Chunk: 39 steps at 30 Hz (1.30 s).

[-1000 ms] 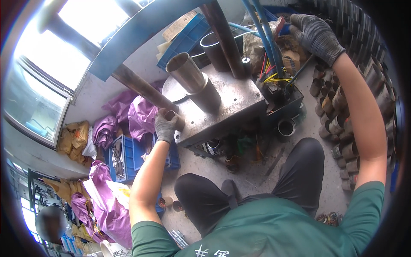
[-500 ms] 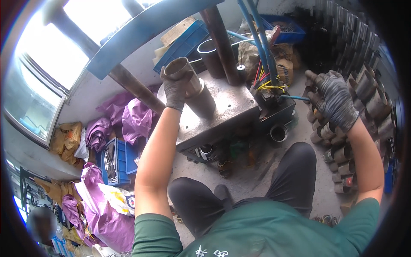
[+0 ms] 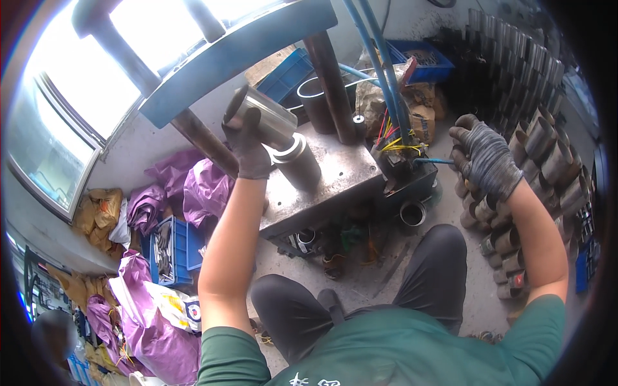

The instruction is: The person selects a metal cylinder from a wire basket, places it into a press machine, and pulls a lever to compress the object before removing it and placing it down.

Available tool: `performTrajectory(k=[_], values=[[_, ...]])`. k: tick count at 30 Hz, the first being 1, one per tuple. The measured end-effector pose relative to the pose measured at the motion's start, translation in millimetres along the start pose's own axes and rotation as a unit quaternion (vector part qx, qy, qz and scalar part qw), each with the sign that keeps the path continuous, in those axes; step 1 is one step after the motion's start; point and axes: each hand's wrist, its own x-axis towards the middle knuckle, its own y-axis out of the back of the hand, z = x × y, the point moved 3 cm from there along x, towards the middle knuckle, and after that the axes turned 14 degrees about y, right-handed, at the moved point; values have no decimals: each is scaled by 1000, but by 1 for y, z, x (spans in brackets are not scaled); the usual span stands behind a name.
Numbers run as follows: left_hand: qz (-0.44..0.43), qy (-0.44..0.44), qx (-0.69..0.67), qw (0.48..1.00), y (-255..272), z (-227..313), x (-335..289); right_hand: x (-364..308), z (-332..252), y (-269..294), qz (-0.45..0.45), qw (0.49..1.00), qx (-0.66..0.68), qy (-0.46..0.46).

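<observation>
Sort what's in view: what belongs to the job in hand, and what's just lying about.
Seemingly in the job:
- metal tube, tilted in the left hand
- darker cylinder with a pale ring
- metal block beneath it
- blue rod at the right hand

Seemingly lying about:
- purple sacks
- brown bags

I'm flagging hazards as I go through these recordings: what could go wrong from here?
The metal tube is tilted in the left hand; it could slip and strike the dark cylinder beside it.

The right hand is at the blue rod; if that rod moves the machine, the left fingers might get pinched.

Loose coloured wires lie close to the rod and might snag.
</observation>
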Motion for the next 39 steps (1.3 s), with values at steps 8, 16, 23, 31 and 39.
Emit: performTrajectory(k=[8, 16, 23, 31, 39], values=[[22, 276, -390, 878, 17, -47, -140, -27, -59, -7, -2, 982, -30, 188], [12, 276, -535, 798, 54, -112, -199, 34, -154, -105, 42, 928, 301, 218], [148, 308, -354, 870, 40, -94, -187, 34, -196, -243, -87, 771, 630, -28], [101, 246, -113, 957, 38, -89, -191, 41, -182, -261, 8, 622, 769, -148], [52, 150, 182, 970, 20, -79, -210, 46, -180, -236, 61, 615, 779, -105]])
